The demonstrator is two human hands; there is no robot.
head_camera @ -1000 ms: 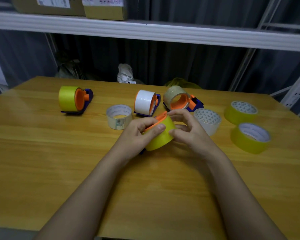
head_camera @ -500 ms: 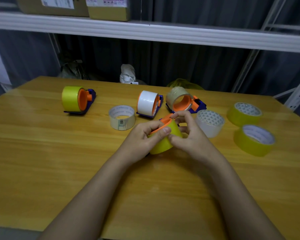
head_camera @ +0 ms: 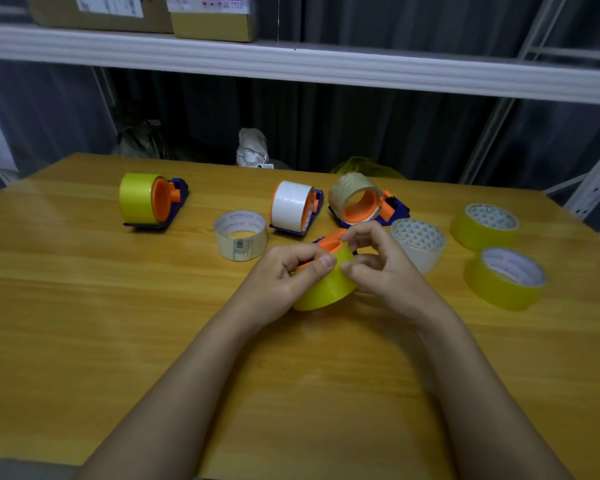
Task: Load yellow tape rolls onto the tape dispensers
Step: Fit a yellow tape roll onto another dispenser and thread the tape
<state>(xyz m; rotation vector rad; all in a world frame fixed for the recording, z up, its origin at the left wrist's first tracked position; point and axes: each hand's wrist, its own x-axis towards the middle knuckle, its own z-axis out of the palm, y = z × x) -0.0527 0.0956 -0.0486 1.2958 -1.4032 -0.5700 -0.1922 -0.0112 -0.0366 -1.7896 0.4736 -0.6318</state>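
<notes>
At the table's middle a yellow tape roll [head_camera: 328, 287] sits on the orange hub of a blue dispenser [head_camera: 330, 241]. My left hand [head_camera: 284, 275] grips the roll from the left, thumb on its top edge. My right hand [head_camera: 378, 265] pinches at the roll's upper right edge with thumb and fingers. Most of that dispenser is hidden by my hands. Two loose yellow rolls [head_camera: 484, 226] [head_camera: 504, 277] lie flat at the right. A dispenser carrying a yellow roll [head_camera: 142, 199] stands at the back left.
A dispenser with a white roll [head_camera: 293, 209] and one with a clear roll [head_camera: 359, 202] stand behind my hands. A loose beige roll [head_camera: 240, 234] and a loose whitish roll [head_camera: 418, 242] lie beside them on the wooden table [head_camera: 84, 306]. A shelf [head_camera: 291, 62] with boxes runs overhead.
My right fingers have shifted along the roll's upper edge and now pinch it closer to my left thumb. The roll and dispenser have stayed in about the same place.
</notes>
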